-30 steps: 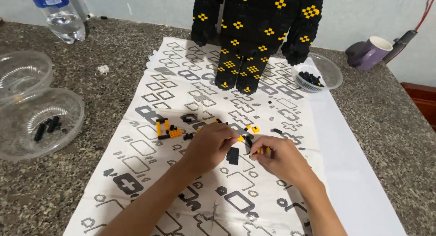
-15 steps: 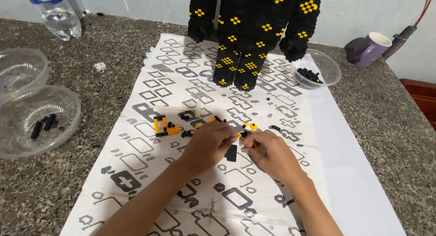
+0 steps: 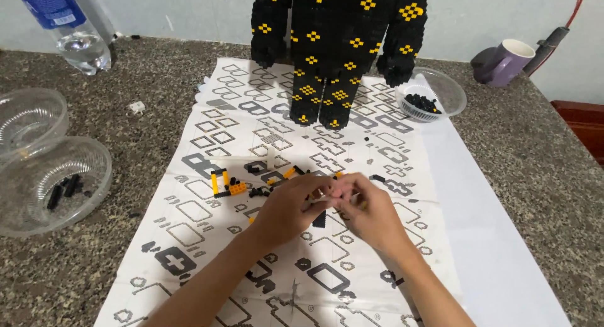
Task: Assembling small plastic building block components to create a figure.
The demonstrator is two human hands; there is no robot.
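1. Speckled stone table point(image 3: 541, 170) carries the printed instruction sheet point(image 3: 207, 138), and the big black and yellow brick figure point(image 3: 340, 44) stands at the far end of this sheet, already tall with body, arms and legs built.
2. My left hand point(image 3: 292, 207) and my right hand point(image 3: 368, 214) meet just in front of the figure, fingertips pinched together on a small brick piece point(image 3: 327, 198); it is mostly hidden.
3. Loose black and orange bricks point(image 3: 229, 183) lie left of my hands, not yet used. More black pieces wait in the clear bowl point(image 3: 450, 97) beside the figure and in the bowl point(image 3: 94, 182) at far left.
4. Compared with one second ago, my hands sit closer together, and the view has shifted so the figure looks lower in it.
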